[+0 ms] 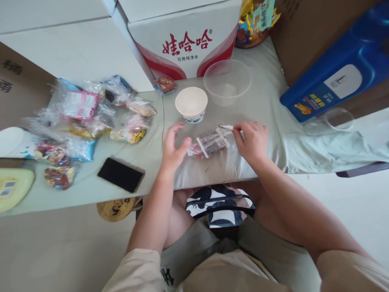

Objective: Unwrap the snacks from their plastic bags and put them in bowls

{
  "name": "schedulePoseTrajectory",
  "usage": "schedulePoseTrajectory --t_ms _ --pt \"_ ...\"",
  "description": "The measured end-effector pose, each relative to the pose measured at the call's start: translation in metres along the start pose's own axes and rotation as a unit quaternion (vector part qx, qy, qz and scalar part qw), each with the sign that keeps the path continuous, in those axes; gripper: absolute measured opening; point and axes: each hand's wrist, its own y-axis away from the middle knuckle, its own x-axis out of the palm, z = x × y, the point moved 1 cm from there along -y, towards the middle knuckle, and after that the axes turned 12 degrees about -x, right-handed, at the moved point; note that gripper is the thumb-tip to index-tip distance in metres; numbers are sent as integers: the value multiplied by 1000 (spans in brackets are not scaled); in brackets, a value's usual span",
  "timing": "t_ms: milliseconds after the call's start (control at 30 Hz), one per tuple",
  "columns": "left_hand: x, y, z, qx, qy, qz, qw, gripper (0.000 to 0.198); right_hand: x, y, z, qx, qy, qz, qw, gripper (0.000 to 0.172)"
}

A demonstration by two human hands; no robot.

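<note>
On the pale green cloth lies a clear plastic packet [209, 146] with white strips and something dark and red inside. My left hand [175, 149] is just left of it, thumb and fingers apart, holding nothing. At the packet's upper right, my right hand [253, 140] pinches a small white-and-silver tool [225, 127], whose tip points left. A white paper bowl [191, 103] with a blue pattern stands above the packet. Behind and right of that bowl is a clear plastic bowl [227, 83].
Wrapped snacks [80, 105] are heaped at the left, above a black phone [120, 174]. A white-and-red carton [188, 44] stands at the back. To the right are a large blue bottle [337, 69] and a clear cup [339, 120]. The cloth-covered table [146, 150] ends before my lap.
</note>
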Motion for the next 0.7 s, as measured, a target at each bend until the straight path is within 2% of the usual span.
schedulePoseTrajectory --t_ms 67,100,167,233,300,367,467,533,567,633,700 --pt "15 8 -7 33 -97 121 987 37 -3 -4 -1 8 7 -33 999 22" --pt "22 10 -9 40 -135 156 978 34 -5 -5 -1 9 4 -43 999 22" --pt "30 14 -11 45 -187 167 967 19 -8 -6 0 0 -19 -49 999 21" --pt "32 13 -11 32 -194 136 971 4 -10 -3 6 -17 -63 -28 997 21" --pt "28 10 -10 -15 -154 103 983 11 -8 4 14 -19 -117 28 993 19" --pt "22 7 -8 -97 -67 83 990 14 -3 11 21 10 -164 104 981 19" --pt "18 4 -10 -202 131 113 964 23 7 15 26 91 -229 164 955 36" --pt "19 6 -17 -202 218 157 942 31 13 13 28 150 -325 165 919 47" --pt "21 9 -22 -188 231 179 938 35 16 12 30 181 -391 166 887 51" --pt "26 15 -31 -162 215 217 938 42 19 11 37 240 -526 171 798 53" --pt "32 20 -41 -152 200 246 936 47 20 11 49 271 -629 185 705 48"
